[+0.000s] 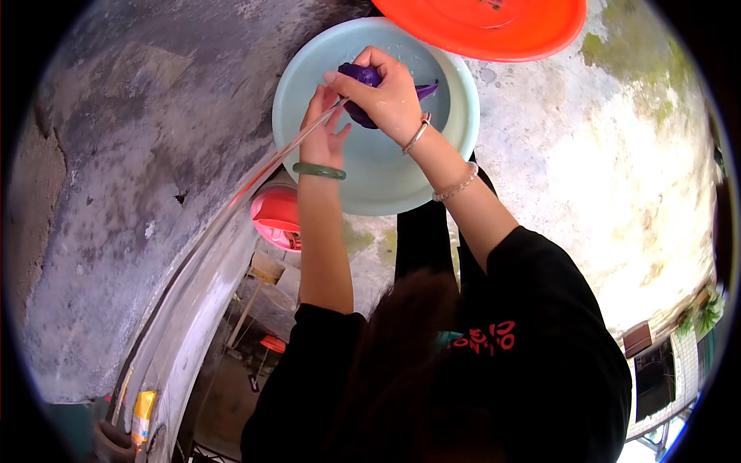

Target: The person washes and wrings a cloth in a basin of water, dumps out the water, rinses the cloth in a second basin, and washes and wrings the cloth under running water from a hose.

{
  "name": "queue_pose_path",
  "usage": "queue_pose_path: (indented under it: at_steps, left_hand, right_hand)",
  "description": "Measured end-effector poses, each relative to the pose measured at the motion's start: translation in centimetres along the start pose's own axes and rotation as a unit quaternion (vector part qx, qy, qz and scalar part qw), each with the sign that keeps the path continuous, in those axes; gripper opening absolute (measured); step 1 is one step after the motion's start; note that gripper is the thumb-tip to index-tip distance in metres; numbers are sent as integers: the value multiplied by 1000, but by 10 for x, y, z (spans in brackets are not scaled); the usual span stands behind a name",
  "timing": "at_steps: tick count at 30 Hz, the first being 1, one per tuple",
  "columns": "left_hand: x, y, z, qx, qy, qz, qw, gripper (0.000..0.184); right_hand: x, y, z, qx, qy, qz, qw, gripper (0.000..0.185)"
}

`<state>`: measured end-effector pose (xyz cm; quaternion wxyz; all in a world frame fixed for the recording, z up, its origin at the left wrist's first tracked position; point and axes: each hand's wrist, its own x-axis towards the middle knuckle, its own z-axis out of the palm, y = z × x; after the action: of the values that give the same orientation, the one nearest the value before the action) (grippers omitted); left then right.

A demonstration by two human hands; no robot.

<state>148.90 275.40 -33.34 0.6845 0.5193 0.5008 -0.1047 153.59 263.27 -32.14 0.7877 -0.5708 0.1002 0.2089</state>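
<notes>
Over a pale blue basin (370, 199), my right hand (386, 96) is closed around a bunched, wet-looking purple cloth (361, 75). One pointed end of the cloth sticks out past the far side of that hand, and a dark purple fold hangs below it. My left hand (323, 135), with a green bangle at the wrist, is beside the cloth with its fingers apart. Whether its fingertips touch the cloth is hard to see. A thin pale and reddish line (282, 154) crosses in front of my left hand and reaches up toward the right.
An orange-red basin (509, 35) stands at the far edge of the pale blue one. Near my left forearm is a red-pink container (276, 216). A stained concrete surface (139, 154) lies to the left, with a yellow packet (143, 417) at lower left.
</notes>
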Motion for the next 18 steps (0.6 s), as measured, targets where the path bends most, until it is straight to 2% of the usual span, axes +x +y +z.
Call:
queue_pose_path:
  at_steps: [1, 2, 3, 4, 5, 6, 8, 10, 14, 17, 18]
  left_hand:
    - [-1, -2, 0, -94, -77, -39, 992, 38]
    - [-1, -4, -1, -187, -152, -77, 967, 38]
    - [8, -10, -1, -245, -206, -91, 943, 37]
    - [19, -21, 5, -337, -350, -36, 873, 38]
    - [29, -36, 16, -417, -481, 21, 771, 38]
    - [23, -30, 10, -368, -415, 44, 831, 38]
    - [9, -18, -1, -240, -274, 61, 929, 40]
    - [10, -24, 1, -105, -312, 225, 917, 39]
    - [3, -22, 11, -110, -265, 169, 943, 36]
    - [20, -18, 7, -223, -308, 53, 923, 34]
    - [33, -21, 5, -276, -331, -5, 902, 34]
  right_hand:
    - [-2, 3, 6, -15, -8, -1, 1000, 30]
    - [-2, 14, 11, -98, 7, -43, 994, 32]
    - [-8, 10, 14, -149, -1, -46, 988, 33]
    - [-17, 3, 17, -200, -11, -48, 979, 34]
    - [-24, 10, 25, -139, 19, -105, 985, 33]
    - [-29, 16, 26, -185, 24, -182, 965, 29]
    - [-41, 10, 23, -238, -21, -201, 950, 25]
    - [-46, 4, 23, -232, -29, -206, 950, 24]
    - [-43, 0, 24, -243, -3, -266, 933, 24]
    - [-34, 5, 20, -306, 32, -302, 902, 24]
    - [-30, 7, 19, -308, 70, -257, 914, 24]
